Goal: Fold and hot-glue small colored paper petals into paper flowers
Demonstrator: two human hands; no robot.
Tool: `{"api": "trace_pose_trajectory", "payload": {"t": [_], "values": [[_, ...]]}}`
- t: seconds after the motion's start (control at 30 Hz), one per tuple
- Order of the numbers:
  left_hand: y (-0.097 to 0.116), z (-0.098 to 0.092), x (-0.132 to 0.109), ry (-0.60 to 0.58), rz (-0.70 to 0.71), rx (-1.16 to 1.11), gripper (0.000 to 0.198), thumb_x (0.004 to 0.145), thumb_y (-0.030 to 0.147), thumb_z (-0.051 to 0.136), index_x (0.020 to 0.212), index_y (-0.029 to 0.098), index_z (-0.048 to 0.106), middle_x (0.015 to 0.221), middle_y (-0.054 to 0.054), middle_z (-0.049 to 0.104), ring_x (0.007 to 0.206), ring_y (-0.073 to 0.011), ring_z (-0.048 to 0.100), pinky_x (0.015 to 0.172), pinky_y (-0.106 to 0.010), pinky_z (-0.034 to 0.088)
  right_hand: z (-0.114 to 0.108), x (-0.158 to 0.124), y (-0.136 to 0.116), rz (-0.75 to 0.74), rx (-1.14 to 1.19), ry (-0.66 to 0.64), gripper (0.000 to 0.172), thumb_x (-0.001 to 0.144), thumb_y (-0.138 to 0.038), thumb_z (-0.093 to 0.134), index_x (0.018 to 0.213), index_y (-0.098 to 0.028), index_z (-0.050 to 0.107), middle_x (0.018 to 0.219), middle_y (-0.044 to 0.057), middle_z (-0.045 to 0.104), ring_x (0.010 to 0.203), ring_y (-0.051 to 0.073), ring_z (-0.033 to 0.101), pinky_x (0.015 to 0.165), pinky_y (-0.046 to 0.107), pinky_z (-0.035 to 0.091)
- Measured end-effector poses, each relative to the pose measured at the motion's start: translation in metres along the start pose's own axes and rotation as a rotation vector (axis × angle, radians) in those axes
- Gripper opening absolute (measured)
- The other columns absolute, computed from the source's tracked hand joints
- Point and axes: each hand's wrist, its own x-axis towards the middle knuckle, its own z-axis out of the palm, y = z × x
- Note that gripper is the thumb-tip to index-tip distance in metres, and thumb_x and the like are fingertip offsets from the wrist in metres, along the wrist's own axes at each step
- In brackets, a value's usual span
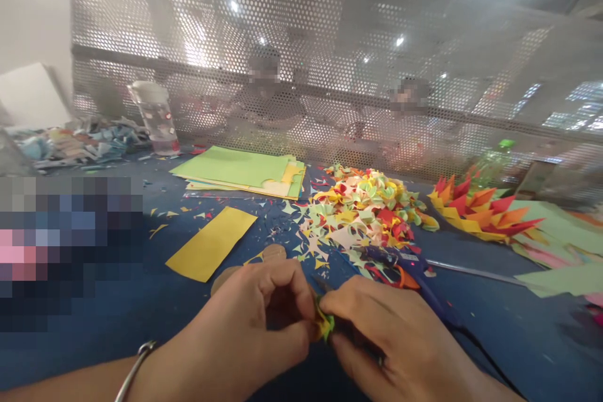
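Observation:
Between my two hands is a small folded yellow and green paper piece [325,325], low in the middle of the head view. My left hand [254,326] pinches its left side between thumb and fingertips. My right hand [391,326] is closed at its right side, fingertips touching the paper. A dark pointed tip [323,282] shows by the right fingers; I cannot tell what it belongs to. Beyond my left hand lie a yellow paper strip [211,244] and a brown disc [274,253]. A dark blue glue gun [400,257] with a clear stick lies beyond my right hand.
A heap of coloured paper scraps [362,204] covers the middle. Stacked green sheets [235,169] lie behind. A red-orange folded-paper ring [485,210] and green sheets [560,226] are right. A bottle [155,116] stands left, before a perforated screen [301,19]; people sit behind it.

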Motion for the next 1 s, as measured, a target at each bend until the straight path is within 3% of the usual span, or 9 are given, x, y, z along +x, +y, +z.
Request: {"api": "trace_pose_trajectory", "payload": {"t": [0.2, 0.37, 0.6, 0.87, 1.0], "values": [[0.004, 0.0, 0.0, -0.013, -0.029, -0.017, 0.009, 0.071, 0.023, 0.065, 0.072, 0.02, 0.056, 0.067, 0.004, 0.059, 0.065, -0.0125, 0.057, 0.071, -0.027, 0.05, 0.0, -0.002, 0.0, -0.038, 0.016, 0.055, 0.017, 0.088, -0.008, 0.056, 0.103, -0.015, 0.063, 0.084, 0.006, 0.07, 0.07, 0.015, 0.065, 0.061, 0.024, 0.052], [0.009, -0.002, -0.002, 0.031, 0.036, 0.151, 0.002, 0.074, 0.019, 0.059, 0.074, 0.021, 0.059, 0.068, 0.004, 0.061, 0.064, -0.012, 0.056, 0.068, -0.025, 0.048, -0.002, -0.002, 0.0, -0.01, 0.034, 0.032, 0.015, 0.09, -0.009, 0.053, 0.098, -0.016, 0.063, 0.085, 0.006, 0.07, 0.072, 0.015, 0.065, 0.061, 0.024, 0.052], [0.011, -0.001, -0.006, 0.041, 0.088, 0.319, 0.013, 0.073, 0.013, 0.053, 0.073, 0.022, 0.063, 0.07, 0.003, 0.066, 0.067, -0.0134, 0.058, 0.065, -0.024, 0.045, 0.002, -0.003, 0.002, -0.01, 0.002, 0.015, 0.016, 0.092, -0.011, 0.052, 0.096, -0.016, 0.066, 0.085, 0.007, 0.072, 0.074, 0.017, 0.066, 0.063, 0.026, 0.053], [0.012, -0.001, -0.006, 0.083, 0.072, 0.279, 0.009, 0.076, 0.018, 0.055, 0.07, 0.021, 0.061, 0.069, 0.002, 0.065, 0.066, -0.0137, 0.058, 0.063, -0.024, 0.044, -0.003, -0.003, -0.003, -0.013, 0.017, 0.074, 0.018, 0.09, -0.006, 0.054, 0.099, -0.016, 0.066, 0.087, 0.005, 0.073, 0.078, 0.015, 0.068, 0.068, 0.024, 0.054], [0.011, -0.001, -0.009, 0.057, 0.103, 0.356, 0.011, 0.076, 0.016, 0.054, 0.071, 0.022, 0.06, 0.068, 0.003, 0.067, 0.066, -0.0133, 0.059, 0.063, -0.023, 0.043, -0.002, -0.003, -0.004, -0.035, -0.038, 0.044, 0.019, 0.093, -0.009, 0.049, 0.095, -0.018, 0.066, 0.083, 0.006, 0.073, 0.075, 0.016, 0.068, 0.065, 0.025, 0.054]]}}
